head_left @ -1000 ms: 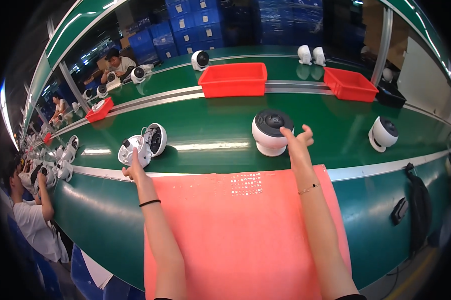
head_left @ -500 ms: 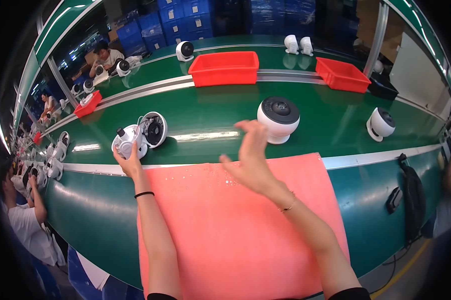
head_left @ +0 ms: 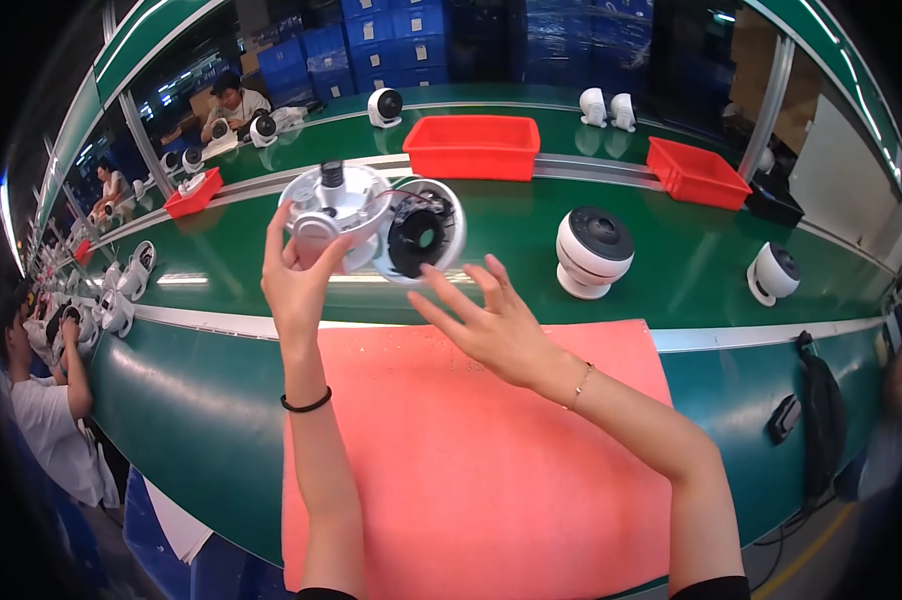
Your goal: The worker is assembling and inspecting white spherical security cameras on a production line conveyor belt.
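Note:
My left hand [head_left: 301,285] grips an opened white round security camera by its lower part, a white half-shell [head_left: 366,190] with a short black post standing up from it. Wires join that part to the other half [head_left: 426,232], whose dark inside holds a black round part. Both halves are held above the green belt. Close to the black round part, the spread fingers of my right hand [head_left: 501,330] reach up; whether the fingertips touch it I cannot tell. Below lies a pink foam mat [head_left: 471,470] with tiny shiny bits near its far edge.
A closed white camera with a black face [head_left: 596,250] stands on the green belt, another [head_left: 774,272] farther right. Red bins [head_left: 471,148] [head_left: 698,172] sit behind. Co-workers [head_left: 56,400] are at the left. A black pouch-like object [head_left: 821,400] lies at the right.
My left hand has lifted the opened camera off the belt and brought it right. My right hand has moved from near the closed camera to beside the opened one.

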